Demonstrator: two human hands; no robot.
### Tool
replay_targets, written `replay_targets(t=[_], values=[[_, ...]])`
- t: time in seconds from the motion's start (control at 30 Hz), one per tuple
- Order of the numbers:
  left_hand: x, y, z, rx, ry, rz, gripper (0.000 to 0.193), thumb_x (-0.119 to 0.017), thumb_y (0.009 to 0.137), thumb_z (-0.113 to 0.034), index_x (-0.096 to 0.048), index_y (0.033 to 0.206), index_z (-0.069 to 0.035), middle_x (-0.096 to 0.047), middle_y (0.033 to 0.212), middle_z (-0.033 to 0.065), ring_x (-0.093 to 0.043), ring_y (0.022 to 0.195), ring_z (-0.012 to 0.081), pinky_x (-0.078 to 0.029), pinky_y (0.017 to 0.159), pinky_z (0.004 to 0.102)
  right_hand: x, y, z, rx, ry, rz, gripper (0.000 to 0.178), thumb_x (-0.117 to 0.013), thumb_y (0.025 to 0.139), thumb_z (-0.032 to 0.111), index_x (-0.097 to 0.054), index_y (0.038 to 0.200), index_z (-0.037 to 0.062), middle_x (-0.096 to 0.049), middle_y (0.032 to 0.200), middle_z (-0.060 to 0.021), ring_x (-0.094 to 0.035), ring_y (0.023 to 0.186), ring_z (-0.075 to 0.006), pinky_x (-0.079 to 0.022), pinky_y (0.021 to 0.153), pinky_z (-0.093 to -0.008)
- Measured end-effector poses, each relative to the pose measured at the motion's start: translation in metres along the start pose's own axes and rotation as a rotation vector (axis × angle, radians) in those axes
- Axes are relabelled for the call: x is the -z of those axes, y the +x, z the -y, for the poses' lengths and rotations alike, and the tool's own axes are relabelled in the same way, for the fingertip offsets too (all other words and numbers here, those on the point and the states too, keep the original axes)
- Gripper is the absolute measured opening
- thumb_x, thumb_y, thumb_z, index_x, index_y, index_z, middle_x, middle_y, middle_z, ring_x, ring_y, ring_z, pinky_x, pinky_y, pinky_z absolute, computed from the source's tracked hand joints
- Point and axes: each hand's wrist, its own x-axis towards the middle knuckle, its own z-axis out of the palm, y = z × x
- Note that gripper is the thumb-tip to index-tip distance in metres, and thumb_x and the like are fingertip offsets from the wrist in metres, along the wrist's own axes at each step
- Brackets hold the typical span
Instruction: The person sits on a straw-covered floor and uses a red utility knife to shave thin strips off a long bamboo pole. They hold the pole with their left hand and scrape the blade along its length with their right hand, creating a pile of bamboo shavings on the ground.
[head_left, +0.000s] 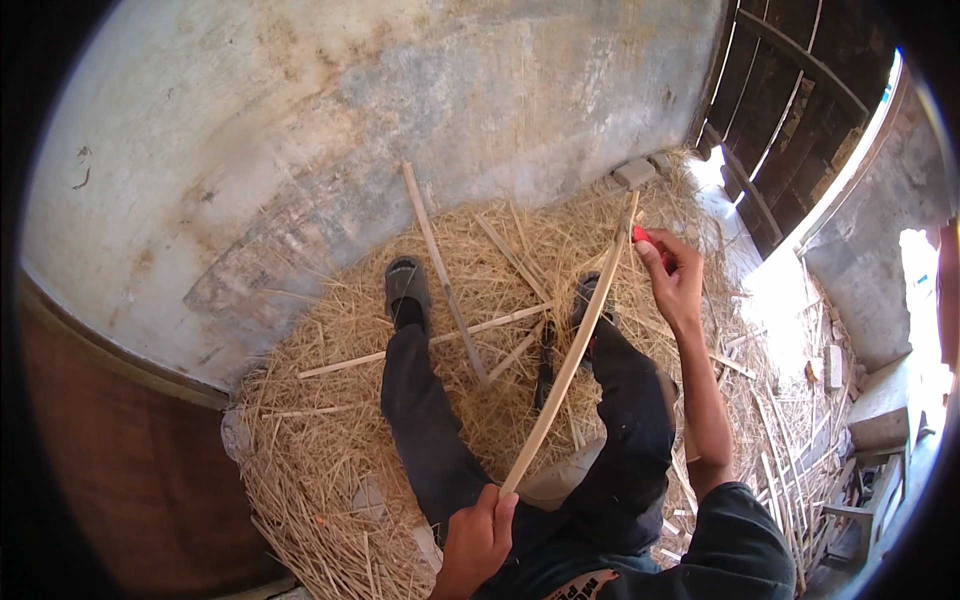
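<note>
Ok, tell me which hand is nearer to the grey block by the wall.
Right. The right hand is raised at the bamboo strip's far end, just below the grey block. The left hand grips the strip's near end, far from it.

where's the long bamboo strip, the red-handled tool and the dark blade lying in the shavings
long bamboo strip (pixel 572 360), head view, on the middle of its length between the two hands
red-handled tool (pixel 641 236), head view, on the red bit showing above the right hand's fingers
dark blade (pixel 545 368), head view, on its middle, between the legs

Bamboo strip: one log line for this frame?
left hand grips bamboo strip near end | right hand holds red-handled tool at far end | seated on straw
</note>
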Motion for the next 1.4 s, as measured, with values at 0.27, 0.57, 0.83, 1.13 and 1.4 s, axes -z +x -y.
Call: replay_targets(t=[0.27, 0.57, 0.83, 1.13, 1.4], values=[[0.009, 0.009, -0.001, -0.001, 0.008, -0.036, 0.033, -0.061, 0.113, -0.029, -0.057, 0.094, -0.003, -0.060, 0.062, 0.0188, -0.066, 0.059, 0.0421, -0.047, 0.053, 0.0492, 0.004, -0.002, 0.001, -0.473, 0.946, 0.368, 0.048, -0.056, 0.113, 0.049, -0.066, 0.115, 0.0022, -0.040, 0.072, 0.0057, -0.029, 0.053, -0.0035, -0.022, 0.048, -0.0242], [0.008, 0.034, -0.020, -0.097, -0.033, -0.212, 0.029, -0.066, 0.110, -0.029, -0.064, 0.101, -0.002, -0.062, 0.065, 0.0181, -0.067, 0.057, 0.0375, -0.049, 0.053, 0.0430, -0.009, -0.058, 0.043, 0.070, 0.198, 0.285, 0.028, -0.072, 0.103, 0.030, -0.077, 0.113, 0.0037, -0.076, 0.092, -0.0024, -0.062, 0.068, -0.0141, -0.050, 0.062, -0.0270], [0.005, 0.049, -0.040, -0.140, -0.108, -0.231, 0.028, -0.067, 0.110, -0.027, -0.064, 0.101, 0.000, -0.064, 0.068, 0.0181, -0.067, 0.055, 0.0328, -0.048, 0.052, 0.0407, -0.011, -0.109, 0.082, 0.471, 0.010, 0.382, 0.036, -0.092, 0.082, 0.029, -0.079, 0.109, 0.0089, -0.067, 0.079, -0.0031, -0.066, 0.062, -0.0221, -0.051, 0.055, -0.0343], [0.000, 0.048, -0.045, -0.174, -0.119, -0.269, 0.030, -0.067, 0.110, -0.028, -0.064, 0.101, 0.000, -0.061, 0.064, 0.0137, -0.061, 0.052, 0.0251, -0.044, 0.050, 0.0379, -0.013, -0.114, 0.093, 0.519, -0.002, 0.353, 0.038, -0.091, 0.083, 0.031, -0.078, 0.108, 0.0054, -0.065, 0.074, -0.0028, -0.061, 0.055, -0.0206, -0.047, 0.051, -0.0335], [0.000, 0.047, -0.049, -0.178, -0.091, -0.291, 0.027, -0.069, 0.109, -0.026, -0.063, 0.101, 0.000, -0.064, 0.066, 0.0172, -0.067, 0.053, 0.0317, -0.048, 0.050, 0.0400, -0.009, -0.113, 0.100, 0.506, -0.016, 0.366, 0.040, -0.092, 0.080, 0.031, -0.079, 0.109, 0.0052, -0.064, 0.073, -0.0024, -0.059, 0.054, -0.0202, -0.046, 0.050, -0.0333]])
